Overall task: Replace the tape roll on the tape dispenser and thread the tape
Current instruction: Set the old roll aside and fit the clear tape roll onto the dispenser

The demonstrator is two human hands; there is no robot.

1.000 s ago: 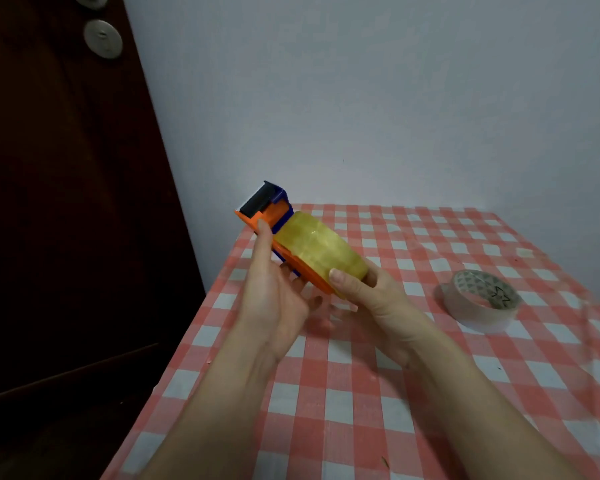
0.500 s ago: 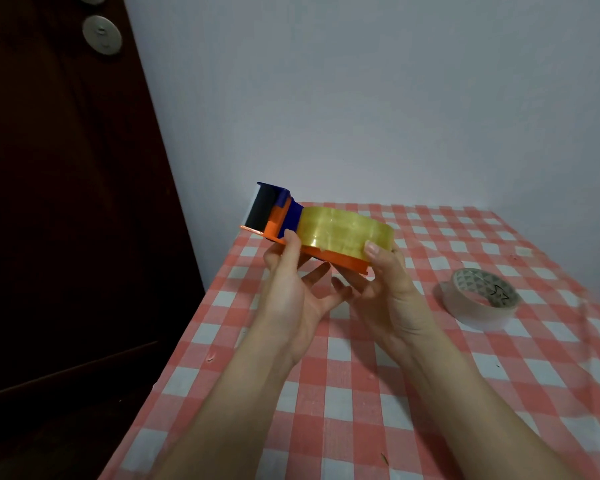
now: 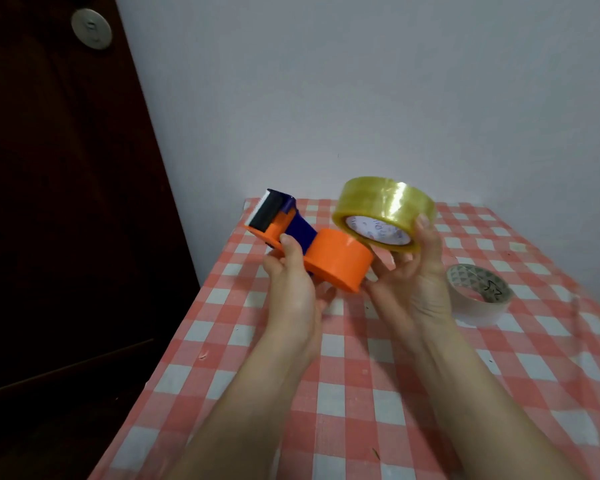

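Above the near-left part of the table, both hands were raised over the red-and-white check cloth. The left hand gripped the dispenser from below, its thumb pressed on the orange body beside the blue strip and its other fingers curled shut under the frame. The dispenser lay tilted, its black cutter end pointing to about 10 o'clock and its bare orange hub toward 4 o'clock. No roll sat on that hub.

At 2 o'clock from the hub, the right hand held the yellow roll clear of the dispenser. Its fingers were spread wide around the roll, a fingertip on the roll's right rim and the thumb under its lower edge, with the palm open toward me. The roll was tipped so that its white printed core faced down and toward the wearer. Its lower-left edge came just beside the hub's top; I could not tell whether the two touched.

Off at 4 o'clock from the right hand, a second roll, pale with a patterned core, lay flat on the cloth, apart from both hands.

Behind the table stood a plain grey wall. To the left, at 9 o'clock, was a dark door with a round metal plate near its top.
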